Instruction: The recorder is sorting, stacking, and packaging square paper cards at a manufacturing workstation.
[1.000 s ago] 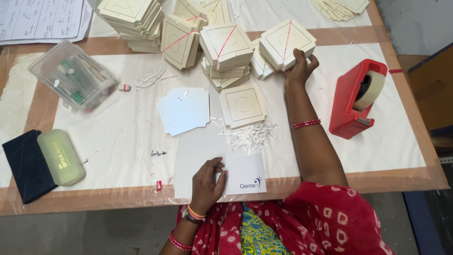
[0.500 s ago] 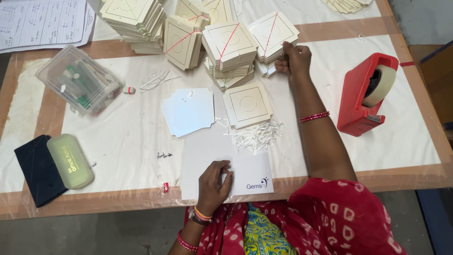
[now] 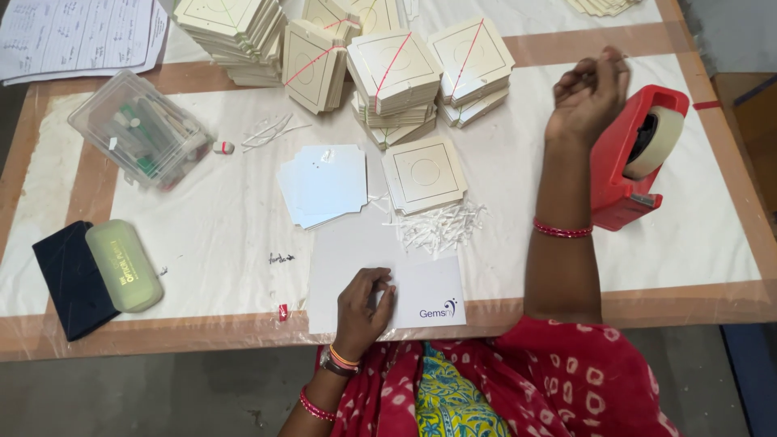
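Head view: left hand (image 3: 363, 306) presses white sheet (image 3: 380, 275).

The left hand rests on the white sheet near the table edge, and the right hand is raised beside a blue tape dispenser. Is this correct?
Not quite. In the head view the tape dispenser beside the raised right hand is red, not blue. The left hand does rest on the white sheet near the table edge.

Packing workshop: paper-covered surface (image 3: 202, 243); banded card stacks (image 3: 396, 77) left of red tape dispenser (image 3: 627, 162); loose white sticks (image 3: 441, 226) nearby.
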